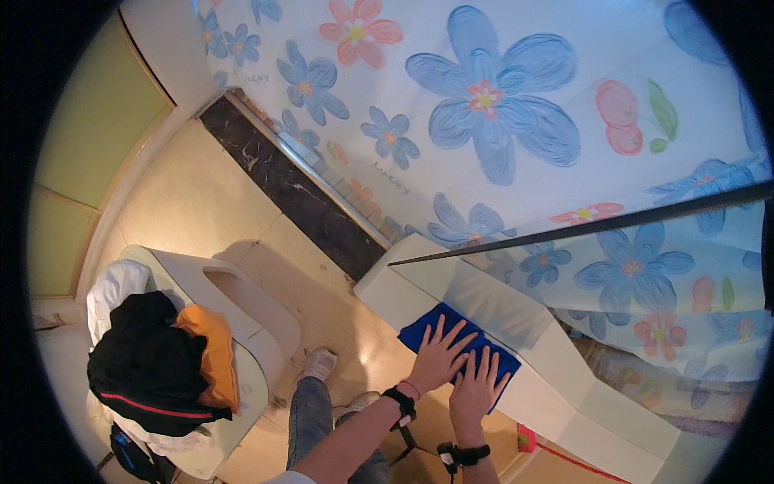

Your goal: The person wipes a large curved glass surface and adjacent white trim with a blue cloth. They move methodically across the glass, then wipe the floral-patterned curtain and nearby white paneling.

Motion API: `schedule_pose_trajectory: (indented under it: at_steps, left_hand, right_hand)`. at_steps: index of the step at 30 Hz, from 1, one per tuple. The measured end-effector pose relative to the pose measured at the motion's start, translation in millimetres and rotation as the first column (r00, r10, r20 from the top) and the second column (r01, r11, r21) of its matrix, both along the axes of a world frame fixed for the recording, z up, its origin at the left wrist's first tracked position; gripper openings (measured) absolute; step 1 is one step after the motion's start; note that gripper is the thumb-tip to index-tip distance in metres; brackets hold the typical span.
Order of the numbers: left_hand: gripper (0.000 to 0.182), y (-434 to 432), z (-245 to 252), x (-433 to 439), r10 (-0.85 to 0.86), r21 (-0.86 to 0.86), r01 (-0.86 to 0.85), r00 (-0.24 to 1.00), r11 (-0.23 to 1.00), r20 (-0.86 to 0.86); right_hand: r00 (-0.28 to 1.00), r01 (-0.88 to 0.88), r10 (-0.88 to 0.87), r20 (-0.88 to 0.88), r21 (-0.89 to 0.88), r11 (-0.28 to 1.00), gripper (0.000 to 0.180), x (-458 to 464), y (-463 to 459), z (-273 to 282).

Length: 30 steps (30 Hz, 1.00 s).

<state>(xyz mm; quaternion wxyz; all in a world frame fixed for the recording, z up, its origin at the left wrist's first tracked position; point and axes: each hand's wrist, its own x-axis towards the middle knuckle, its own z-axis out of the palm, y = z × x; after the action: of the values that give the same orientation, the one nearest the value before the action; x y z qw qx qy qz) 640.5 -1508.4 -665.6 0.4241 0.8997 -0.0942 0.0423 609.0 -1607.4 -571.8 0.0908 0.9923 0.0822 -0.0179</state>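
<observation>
A dark blue cloth lies folded along the white tiled ledge in front of me. My left hand rests palm down on its upper-left part, fingers spread. Close beside it, my right hand presses flat on the lower-right part, also with its fingers apart. Neither hand has closed around the cloth. The palms cover the cloth's middle, while its corners show on both sides.
A flowered curtain hangs behind the ledge, crossed by a dark rod. At left, a white stool bears a black garment, an orange cloth and white fabric. A black marble sill borders the tiled floor.
</observation>
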Motion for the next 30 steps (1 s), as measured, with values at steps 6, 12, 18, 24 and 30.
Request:
schedule_pose_trajectory:
  at_steps: [6, 12, 18, 24, 30]
  left_hand:
    - [0.045, 55, -75, 23, 0.191, -0.057, -0.200, 0.973, 0.978, -0.125]
    - [0.070, 113, -140, 30, 0.353, 0.133, -0.327, 0.870, 0.936, -0.344]
    - [0.077, 85, -113, 10, 0.270, 0.107, -0.250, 0.922, 0.962, -0.277]
    - [0.071, 4, -12, -10, -0.083, -0.120, 0.077, 0.995, 0.990, -0.048]
    - [0.065, 17, -36, 6, -0.031, -0.022, 0.029, 0.996, 0.999, -0.078]
  right_hand:
    - [0.986, -0.165, 0.167, -0.026, 0.065, 0.984, 0.052, 38, 49, -82]
    - [0.939, -0.324, 0.332, -0.085, 0.095, 0.941, 0.051, 65, 90, -124]
    - [0.973, -0.222, 0.227, -0.026, 0.144, 0.964, 0.050, 34, 63, -93]
    - [0.978, 0.068, -0.084, 0.188, 0.094, 0.993, 0.027, -13, 10, -12]
    - [0.984, -0.031, 0.010, 0.176, 0.114, 0.993, 0.026, 16, 17, -37]
